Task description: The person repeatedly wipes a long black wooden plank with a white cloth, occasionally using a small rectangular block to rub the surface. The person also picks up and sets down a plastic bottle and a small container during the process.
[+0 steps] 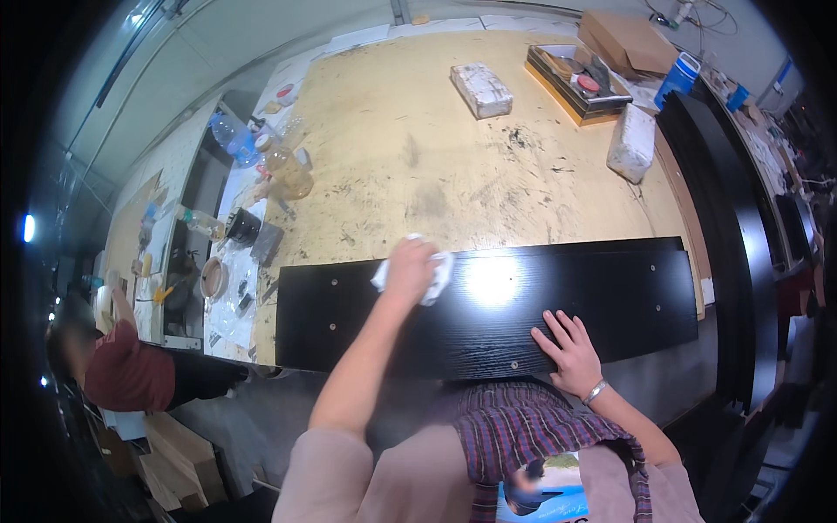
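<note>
Below a pale wall (261,28), a stained yellowish desk (366,157) carried a glossy black board (488,322).
Scratches and dark smears marked the desk's middle; the board lay along its near edge, light glaring off its grain. Long dark panels (728,218) ran down the right side, and a person (131,370) in a dark red top was at far left. An open box (571,103) sat near the far right corner, with one white block (481,90) left of it and another nearer. Bottles crowded the left edge. The right hand (571,353) rested on the board, fingers spread, grasping nothing; the left hand (410,270) had its fingers clenched round a white cloth (441,275) at the board's far edge.
</note>
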Tool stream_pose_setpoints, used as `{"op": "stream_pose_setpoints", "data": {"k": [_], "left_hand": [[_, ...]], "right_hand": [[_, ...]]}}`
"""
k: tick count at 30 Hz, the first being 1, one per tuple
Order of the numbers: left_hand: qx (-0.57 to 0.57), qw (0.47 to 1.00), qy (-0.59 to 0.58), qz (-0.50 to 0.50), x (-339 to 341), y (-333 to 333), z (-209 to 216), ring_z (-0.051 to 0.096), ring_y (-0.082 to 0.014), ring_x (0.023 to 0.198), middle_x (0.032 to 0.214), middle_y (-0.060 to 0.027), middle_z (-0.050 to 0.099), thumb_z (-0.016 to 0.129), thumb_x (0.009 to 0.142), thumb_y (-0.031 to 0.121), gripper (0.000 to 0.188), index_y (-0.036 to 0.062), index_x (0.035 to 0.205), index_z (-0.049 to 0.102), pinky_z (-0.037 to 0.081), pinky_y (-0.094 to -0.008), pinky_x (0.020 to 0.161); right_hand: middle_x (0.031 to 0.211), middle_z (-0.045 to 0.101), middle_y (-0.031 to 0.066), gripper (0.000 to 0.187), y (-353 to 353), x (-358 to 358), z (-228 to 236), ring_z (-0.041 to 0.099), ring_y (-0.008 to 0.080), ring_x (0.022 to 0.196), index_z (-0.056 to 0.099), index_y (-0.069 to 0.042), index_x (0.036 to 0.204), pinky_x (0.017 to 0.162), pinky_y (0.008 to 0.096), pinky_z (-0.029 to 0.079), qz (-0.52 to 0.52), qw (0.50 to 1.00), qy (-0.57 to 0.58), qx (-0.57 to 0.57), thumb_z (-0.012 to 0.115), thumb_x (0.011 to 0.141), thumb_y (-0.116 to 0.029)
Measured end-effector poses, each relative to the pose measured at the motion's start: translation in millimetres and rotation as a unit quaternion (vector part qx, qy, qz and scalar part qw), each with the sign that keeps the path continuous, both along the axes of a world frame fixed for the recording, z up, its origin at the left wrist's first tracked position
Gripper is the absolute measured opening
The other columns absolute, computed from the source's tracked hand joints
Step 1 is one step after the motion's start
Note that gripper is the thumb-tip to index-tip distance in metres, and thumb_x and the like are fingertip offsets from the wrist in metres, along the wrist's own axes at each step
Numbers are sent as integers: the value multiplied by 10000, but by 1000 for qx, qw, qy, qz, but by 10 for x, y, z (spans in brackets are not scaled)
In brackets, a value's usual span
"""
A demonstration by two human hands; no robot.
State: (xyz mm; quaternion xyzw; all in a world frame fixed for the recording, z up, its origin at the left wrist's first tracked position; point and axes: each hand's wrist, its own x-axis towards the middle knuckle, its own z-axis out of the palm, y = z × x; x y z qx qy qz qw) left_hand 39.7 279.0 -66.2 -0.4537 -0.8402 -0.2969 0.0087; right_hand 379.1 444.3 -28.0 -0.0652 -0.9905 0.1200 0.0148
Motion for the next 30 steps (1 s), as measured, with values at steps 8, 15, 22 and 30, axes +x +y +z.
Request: {"op": "stream_pose_setpoints", "data": {"k": [8,15,22,30], "left_hand": [[-57,990,-90,-98,30,476,13,617,-358,954,900,-151,675,747,786,162,149,49,881,728,499,-462,848],[-134,990,-26,-24,-699,-559,130,631,-364,928,897,-145,679,785,761,170,192,52,907,746,497,-464,822],[-82,990,1,-116,-473,105,107,624,-337,893,845,-117,674,792,759,205,191,63,875,737,504,-442,824],[11,992,54,-116,65,256,149,629,-316,881,847,-88,663,784,769,232,192,90,872,705,498,-440,780]], "right_hand": [[1578,422,119,920,4,11,31,416,345,1434,527,-243,1467,1190,525,335,-24,1000,-16,-11,775,596,-76],[1560,450,112,883,6,-14,5,427,342,1424,548,-243,1450,1185,521,341,-19,1000,9,-15,743,607,-68],[1556,454,115,898,26,-7,0,433,344,1418,543,-240,1453,1183,525,339,-17,1000,1,-4,762,595,-86],[1550,459,117,875,-71,-2,-21,437,350,1412,571,-229,1427,1177,531,344,-20,999,0,30,758,586,-76]]}}
